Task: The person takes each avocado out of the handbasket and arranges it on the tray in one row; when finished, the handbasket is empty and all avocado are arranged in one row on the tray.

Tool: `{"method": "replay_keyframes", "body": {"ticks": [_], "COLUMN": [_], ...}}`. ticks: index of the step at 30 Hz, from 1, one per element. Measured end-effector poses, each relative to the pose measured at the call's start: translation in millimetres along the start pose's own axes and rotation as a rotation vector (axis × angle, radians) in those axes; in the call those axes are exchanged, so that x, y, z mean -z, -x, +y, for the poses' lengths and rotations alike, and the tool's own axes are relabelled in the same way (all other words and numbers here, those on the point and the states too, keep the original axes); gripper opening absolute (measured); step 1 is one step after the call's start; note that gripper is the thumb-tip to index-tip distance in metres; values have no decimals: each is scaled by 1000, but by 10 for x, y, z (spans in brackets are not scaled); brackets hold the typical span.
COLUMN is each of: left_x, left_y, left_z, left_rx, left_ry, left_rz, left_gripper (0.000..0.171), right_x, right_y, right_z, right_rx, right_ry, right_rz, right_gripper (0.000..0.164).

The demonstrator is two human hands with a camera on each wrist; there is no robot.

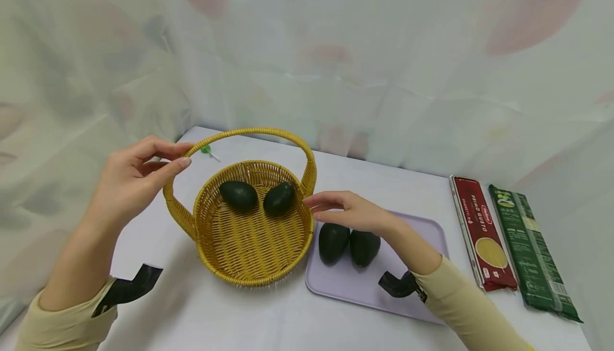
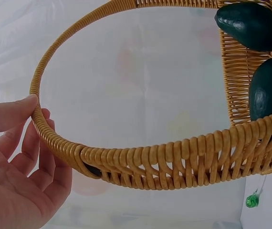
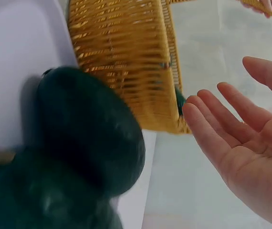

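My left hand [image 1: 139, 172] pinches the arched handle [image 1: 251, 130] of a yellow wicker basket [image 1: 254, 279] between thumb and fingers. Two dark green avocados lie inside toward the back, one at the left [image 1: 238, 196] and one at the right [image 1: 279, 199]. At the basket's right rim hovers my right hand [image 1: 352, 211], its fingers extended and holding nothing. Below that hand, two more avocados, a left one [image 1: 333, 243] and a right one [image 1: 365, 248], sit side by side on a pale purple tray [image 1: 345, 290]. The right wrist view shows this hand's palm [image 3: 255, 162] with spread fingers.
Right of the tray lie a red spaghetti pack [image 1: 484, 234] and a green pack [image 1: 532, 250]. A green lollipop [image 1: 207, 150] is on the white table behind the basket. Patterned curtain [image 1: 384, 74] hangs along the back and left sides.
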State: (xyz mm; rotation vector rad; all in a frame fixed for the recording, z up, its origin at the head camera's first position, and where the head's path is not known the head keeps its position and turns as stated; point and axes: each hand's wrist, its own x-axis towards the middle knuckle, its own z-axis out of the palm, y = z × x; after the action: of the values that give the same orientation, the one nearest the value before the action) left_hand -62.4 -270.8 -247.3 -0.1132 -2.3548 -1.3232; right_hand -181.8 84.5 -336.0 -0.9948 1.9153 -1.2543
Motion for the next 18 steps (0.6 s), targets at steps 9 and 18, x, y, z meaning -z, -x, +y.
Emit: {"method": "replay_keyframes", "body": {"ticks": [9, 18], "left_x": [-2, -20], "left_y": [3, 2], "left_z": [-5, -6], "left_rx": [-15, -17], "left_ry": [12, 13], "left_rz": [9, 11], "left_gripper": [14, 16], "right_x": [-172, -320], "right_y": [-239, -453], "right_z": [-87, -186], "right_rx": [25, 25], "right_ry": [31, -9], "right_rz": [-21, 1], "right_gripper": [46, 49]}}
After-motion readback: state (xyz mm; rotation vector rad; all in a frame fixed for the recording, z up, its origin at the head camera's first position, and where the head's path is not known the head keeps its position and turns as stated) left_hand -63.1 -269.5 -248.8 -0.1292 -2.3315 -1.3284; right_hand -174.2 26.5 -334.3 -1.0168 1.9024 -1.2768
